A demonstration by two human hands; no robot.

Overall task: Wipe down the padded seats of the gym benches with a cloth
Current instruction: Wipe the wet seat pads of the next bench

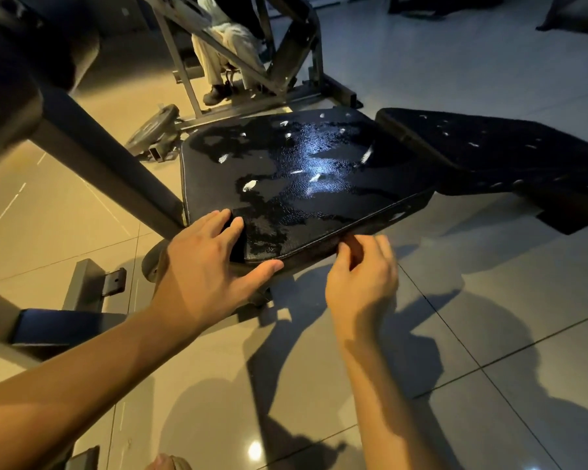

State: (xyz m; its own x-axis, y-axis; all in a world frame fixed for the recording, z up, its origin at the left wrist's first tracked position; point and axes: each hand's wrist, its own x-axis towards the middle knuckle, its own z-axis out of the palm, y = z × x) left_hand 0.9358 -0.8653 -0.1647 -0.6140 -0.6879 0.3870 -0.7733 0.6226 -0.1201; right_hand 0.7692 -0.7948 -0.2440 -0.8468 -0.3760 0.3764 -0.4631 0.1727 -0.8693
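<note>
The black padded seat (pixel 306 171) is cracked and glossy, with small white tears, and it tilts toward me. A second black pad (pixel 489 147), the backrest, lies beyond it on the right. My left hand (pixel 211 266) lies spread on the seat's near-left corner, fingers on top and thumb along the front edge. It presses a dark cloth (pixel 237 239) that shows between the fingers. At the seat's near-right side my right hand (pixel 360 276) has its fingers curled, pinching the pad's lower edge.
A grey steel frame bar (pixel 109 164) slants down to the left of the seat, with its foot (pixel 82 293) on the tiled floor. Behind, a person's legs (pixel 224 56) sit inside another machine (pixel 286 62). A weight plate (pixel 157 127) lies on the floor.
</note>
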